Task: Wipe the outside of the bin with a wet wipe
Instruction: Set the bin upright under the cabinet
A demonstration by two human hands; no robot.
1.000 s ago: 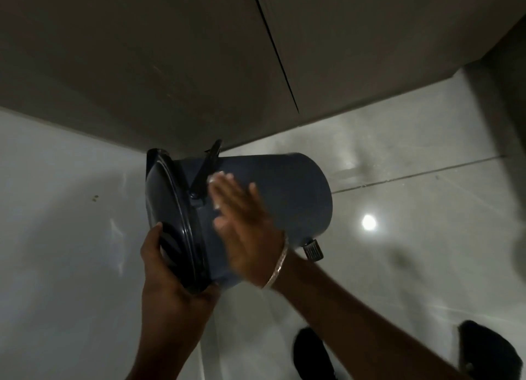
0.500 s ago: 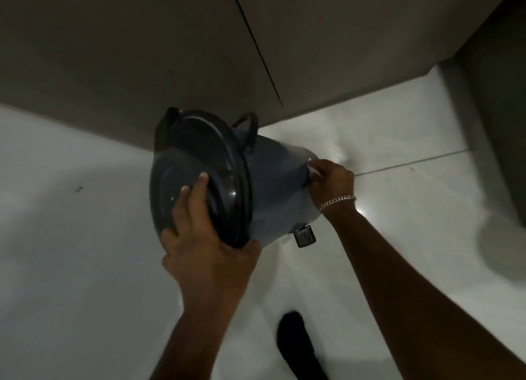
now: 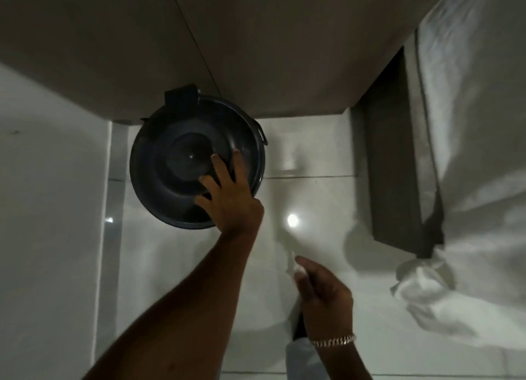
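Note:
The dark blue-grey bin (image 3: 170, 163) stands upright on the tiled floor next to the cabinet, seen from above, its round black lid closed. My left hand (image 3: 230, 197) lies on the lid's near right part with fingers spread flat. My right hand (image 3: 324, 291) is off the bin, lower right, fingers closed around a small white wet wipe (image 3: 291, 263) that sticks out above the fingers. A bracelet sits on that wrist.
A brown cabinet front (image 3: 227, 46) rises behind the bin. A white sheet or cloth (image 3: 469, 152) hangs at the right, over a dark base (image 3: 395, 163). The glossy white floor tiles (image 3: 313, 152) show a lamp reflection.
The bin has gone from tilted in both hands to standing upright on the floor. My right hand has left its side and drawn back with the wipe; my left hand now rests on the lid.

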